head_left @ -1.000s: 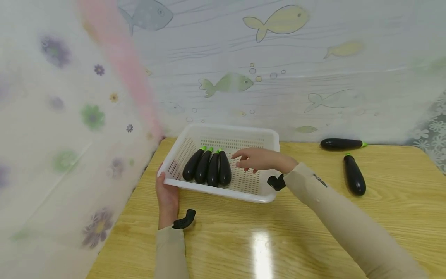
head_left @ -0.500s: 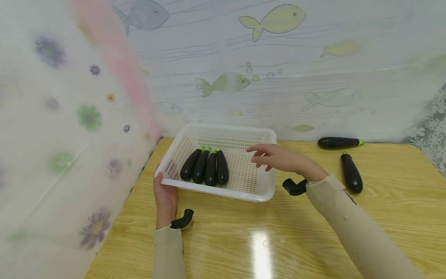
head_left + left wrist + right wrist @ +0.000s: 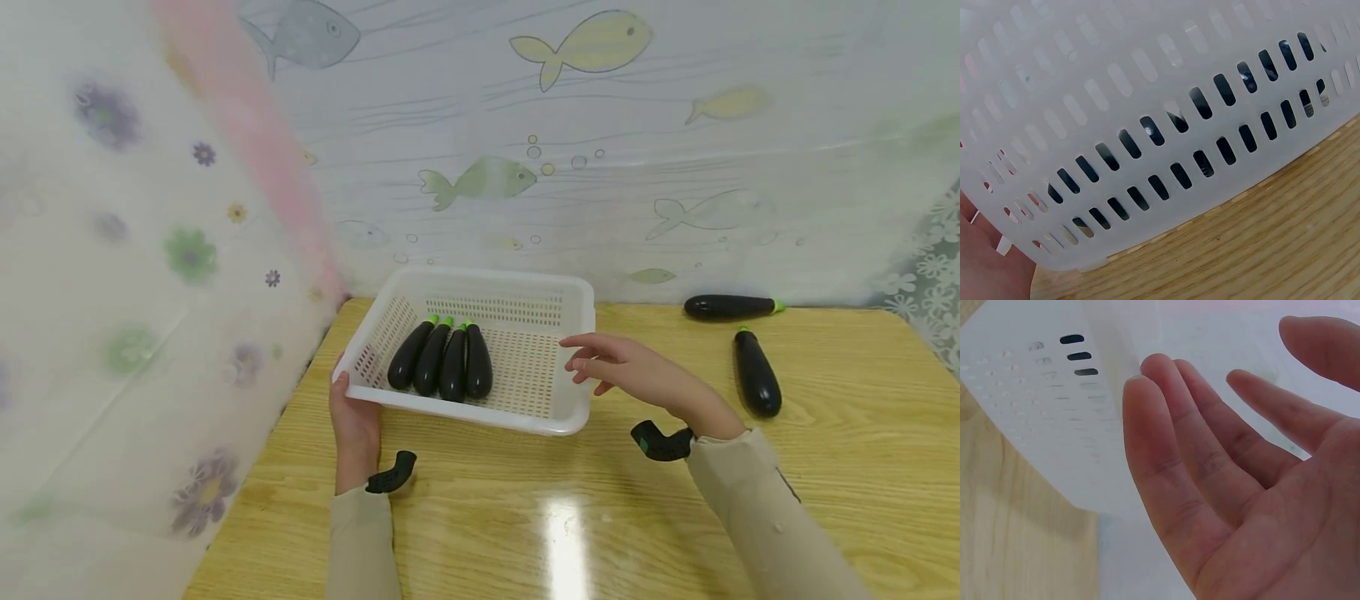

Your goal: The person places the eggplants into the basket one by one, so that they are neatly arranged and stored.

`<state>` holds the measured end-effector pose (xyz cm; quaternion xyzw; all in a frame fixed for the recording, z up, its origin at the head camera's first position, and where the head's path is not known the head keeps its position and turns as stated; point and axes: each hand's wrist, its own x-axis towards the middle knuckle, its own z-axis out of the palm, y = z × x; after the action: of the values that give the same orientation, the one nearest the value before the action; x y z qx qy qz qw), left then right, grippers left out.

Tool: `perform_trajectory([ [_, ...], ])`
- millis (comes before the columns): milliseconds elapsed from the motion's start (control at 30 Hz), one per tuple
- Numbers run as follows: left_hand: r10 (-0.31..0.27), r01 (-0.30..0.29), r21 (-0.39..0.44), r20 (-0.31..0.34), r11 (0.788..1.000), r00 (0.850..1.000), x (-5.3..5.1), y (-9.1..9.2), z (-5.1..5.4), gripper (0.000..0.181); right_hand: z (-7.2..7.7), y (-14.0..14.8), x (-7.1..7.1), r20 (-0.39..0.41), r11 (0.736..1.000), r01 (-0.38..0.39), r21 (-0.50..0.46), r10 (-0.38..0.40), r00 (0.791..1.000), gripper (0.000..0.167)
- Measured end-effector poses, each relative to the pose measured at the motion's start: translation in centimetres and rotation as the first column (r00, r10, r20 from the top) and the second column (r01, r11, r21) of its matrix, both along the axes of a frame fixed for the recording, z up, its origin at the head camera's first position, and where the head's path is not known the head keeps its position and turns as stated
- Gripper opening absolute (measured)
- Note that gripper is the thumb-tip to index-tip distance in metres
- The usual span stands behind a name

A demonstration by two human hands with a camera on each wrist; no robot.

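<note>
A white plastic basket (image 3: 468, 410) with slotted walls stands on the table, tilted slightly toward me. Several black eggplants (image 3: 478, 367) with green stem ends lie side by side in its left half. My left hand (image 3: 356, 425) holds the basket's front left corner, thumb over the rim. In the left wrist view, dark eggplant skin shows through the slots of the basket wall (image 3: 1166, 169). At the right rim hovers my right hand (image 3: 637, 371), with nothing in it. Its loosely bent, spread fingers (image 3: 1154, 437) are seen from the palm side in the right wrist view.
Two more eggplants lie on the wooden table (image 3: 480, 517) to the right: one eggplant (image 3: 727, 307) sideways along the back wall, another eggplant (image 3: 757, 375) nearer me. A fish-printed sheet (image 3: 480, 108) hangs behind the table, and a flowered sheet (image 3: 150, 333) borders the left.
My right hand has drawn back to the right, from over the basket's middle out to its right rim. The left hand keeps its hold, and the eggplants stay put.
</note>
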<state>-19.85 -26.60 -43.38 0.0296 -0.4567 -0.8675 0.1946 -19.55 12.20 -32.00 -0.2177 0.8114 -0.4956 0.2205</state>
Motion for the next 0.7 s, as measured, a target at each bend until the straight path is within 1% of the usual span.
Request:
perform_trajectory([
  [133, 0.003, -0.003, 0.011, -0.002, 1.0, 1.0, 0.0, 0.0, 0.0, 0.048, -0.4, 0.7, 0.4, 0.011, 0.998, 0.026, -0.054, -0.026, 1.0, 0.042],
  [333, 0.005, -0.005, -0.005, -0.013, 1.0, 1.0, -0.1, 0.0, -0.1, 0.049, -1.6, 2.4, 0.6, 0.016, 0.987, 0.101, -0.121, -0.1, 0.995, 0.047],
  [533, -0.002, 0.002, 0.01, -0.03, 1.0, 1.0, -0.2, 0.0, -0.3, 0.049, -2.8, 3.7, 0.7, 0.034, 0.98, 0.138, -0.146, -0.135, 0.99, 0.048],
  [700, -0.008, 0.008, 0.015, -0.032, 1.0, 0.999, -0.2, 0.1, -0.3, 0.048, -3.3, 4.2, 0.9, 0.051, 0.973, 0.167, -0.16, -0.16, 0.986, 0.046],
])
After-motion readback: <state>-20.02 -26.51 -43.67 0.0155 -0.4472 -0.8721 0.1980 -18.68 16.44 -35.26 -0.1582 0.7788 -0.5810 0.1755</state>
